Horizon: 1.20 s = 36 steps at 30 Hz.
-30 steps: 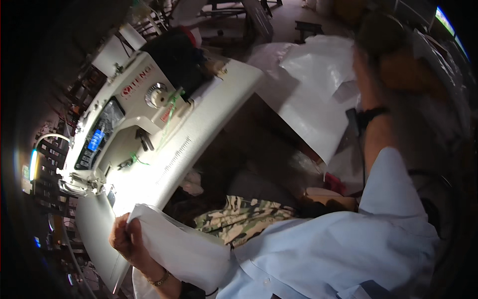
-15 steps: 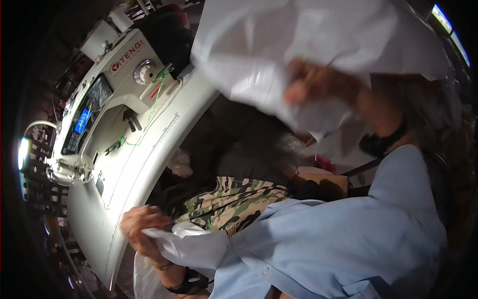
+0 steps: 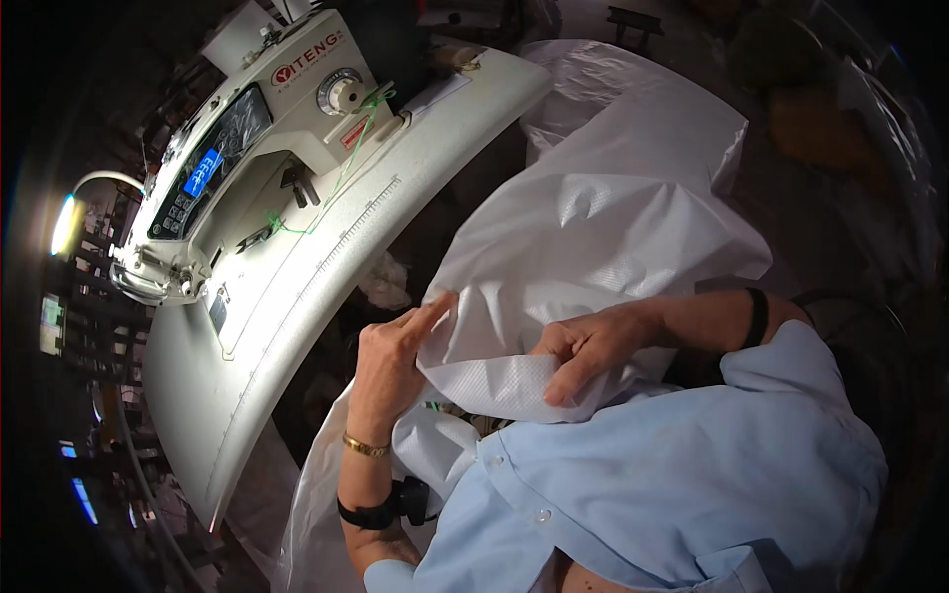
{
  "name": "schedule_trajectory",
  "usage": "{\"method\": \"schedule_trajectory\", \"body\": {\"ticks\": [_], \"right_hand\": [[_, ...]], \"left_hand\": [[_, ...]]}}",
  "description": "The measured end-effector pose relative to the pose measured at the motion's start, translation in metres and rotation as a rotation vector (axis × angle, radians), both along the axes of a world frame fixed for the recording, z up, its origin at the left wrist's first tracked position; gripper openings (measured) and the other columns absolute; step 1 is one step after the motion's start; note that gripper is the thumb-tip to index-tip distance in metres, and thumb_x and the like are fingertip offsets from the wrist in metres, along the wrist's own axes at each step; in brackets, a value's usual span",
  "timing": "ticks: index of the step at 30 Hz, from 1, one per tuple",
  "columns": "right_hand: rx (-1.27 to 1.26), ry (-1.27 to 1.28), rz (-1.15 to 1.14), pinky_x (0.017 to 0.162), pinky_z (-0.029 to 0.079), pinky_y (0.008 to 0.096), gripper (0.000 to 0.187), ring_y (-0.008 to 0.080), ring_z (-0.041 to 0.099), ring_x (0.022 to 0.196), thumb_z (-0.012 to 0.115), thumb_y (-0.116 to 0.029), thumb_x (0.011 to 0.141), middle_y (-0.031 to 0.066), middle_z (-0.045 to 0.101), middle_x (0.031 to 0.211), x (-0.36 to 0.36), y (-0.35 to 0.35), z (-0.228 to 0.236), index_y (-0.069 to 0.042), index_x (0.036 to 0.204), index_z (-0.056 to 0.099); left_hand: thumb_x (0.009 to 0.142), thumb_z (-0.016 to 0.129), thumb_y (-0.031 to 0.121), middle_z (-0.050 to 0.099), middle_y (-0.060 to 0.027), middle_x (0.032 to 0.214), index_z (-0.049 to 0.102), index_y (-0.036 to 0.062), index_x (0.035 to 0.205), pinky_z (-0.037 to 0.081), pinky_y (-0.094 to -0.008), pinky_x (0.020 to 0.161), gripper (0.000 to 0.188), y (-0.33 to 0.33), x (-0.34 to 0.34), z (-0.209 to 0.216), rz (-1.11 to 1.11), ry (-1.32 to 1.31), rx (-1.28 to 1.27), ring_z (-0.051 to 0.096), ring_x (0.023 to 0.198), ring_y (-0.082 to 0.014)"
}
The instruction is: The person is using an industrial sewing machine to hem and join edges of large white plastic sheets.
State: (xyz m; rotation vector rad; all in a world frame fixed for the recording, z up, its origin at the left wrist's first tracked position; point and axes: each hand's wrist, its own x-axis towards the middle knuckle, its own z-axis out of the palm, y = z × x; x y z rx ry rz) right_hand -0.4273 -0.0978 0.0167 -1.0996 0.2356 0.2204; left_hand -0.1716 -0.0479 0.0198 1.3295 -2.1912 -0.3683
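Sheet, white and loose, hangs right of the sewing machine, its fold pinched in the fingers of the right hand; whether the left hand grips it I cannot tell, and the fold may slip crooked if the far part pulls.

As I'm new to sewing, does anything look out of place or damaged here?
Nothing looks spilled or damaged. Slightly untidy is the green cord, trailing loosely from the sewing machine to a small black tool on the white worktop. The white sheet is rumpled, but that seems ordinary for thin material being handled.
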Motion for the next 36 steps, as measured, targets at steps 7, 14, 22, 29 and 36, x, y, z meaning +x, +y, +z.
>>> {"method": "schedule_trajectory", "body": {"ticks": [7,14,22,29,36], "right_hand": [[-1.428,0.291,-0.696,0.084,0.047,0.0381,0.047,0.0317,0.062,0.096,0.058,-0.035,0.091,0.0202,0.065,0.095,-0.007,-0.051,-0.013,-0.003,0.124,0.050],[-0.974,0.033,-0.233,0.096,0.041,0.0370,0.066,0.0318,0.055,0.112,0.064,-0.035,0.086,0.0210,0.057,0.122,0.091,-0.065,-0.073,-0.001,0.137,0.038],[-0.460,-0.836,0.573,0.104,0.032,0.0324,0.069,0.0243,0.041,0.125,0.066,-0.026,0.080,0.0161,0.047,0.134,0.315,0.094,-0.056,-0.003,0.138,0.036],[-0.269,-0.909,0.491,0.096,0.038,0.0325,0.055,0.0239,0.050,0.112,0.065,-0.026,0.082,0.0172,0.055,0.122,0.348,0.104,-0.063,0.002,0.127,0.047],[-0.622,-0.772,0.159,0.083,0.045,0.0350,0.043,0.0263,0.059,0.091,0.063,-0.029,0.082,0.0223,0.064,0.102,0.279,-0.014,-0.071,0.005,0.107,0.061]], "left_hand": [[0.058,0.061,-0.006,0.059,-0.0069,0.078,0.063,0.0064,0.097,0.048,-0.0350,0.056,0.041,0.017,0.008,-0.005,0.035,-0.122,-0.089,0.061,0.063,-0.0264],[0.068,0.063,0.002,0.058,-0.0054,0.086,0.063,0.0033,0.097,0.046,-0.0307,0.052,0.029,0.050,-0.018,0.035,-0.045,-0.219,-0.178,0.061,0.064,-0.0186],[0.089,0.042,0.015,0.065,-0.0192,0.080,0.066,-0.0081,0.092,0.051,-0.0386,0.053,0.033,0.140,0.002,0.110,0.477,-0.424,-0.634,0.063,0.065,-0.0330],[0.086,0.047,0.005,0.062,-0.0188,0.087,0.062,-0.0048,0.096,0.049,-0.0390,0.073,0.021,0.194,0.038,0.136,1.052,-0.613,-0.420,0.062,0.079,-0.0339],[0.082,0.053,-0.006,0.060,-0.0168,0.081,0.061,-0.0047,0.090,0.049,-0.0353,0.067,0.012,0.197,0.081,0.094,1.056,-0.394,-0.341,0.062,0.074,-0.0316]]}}
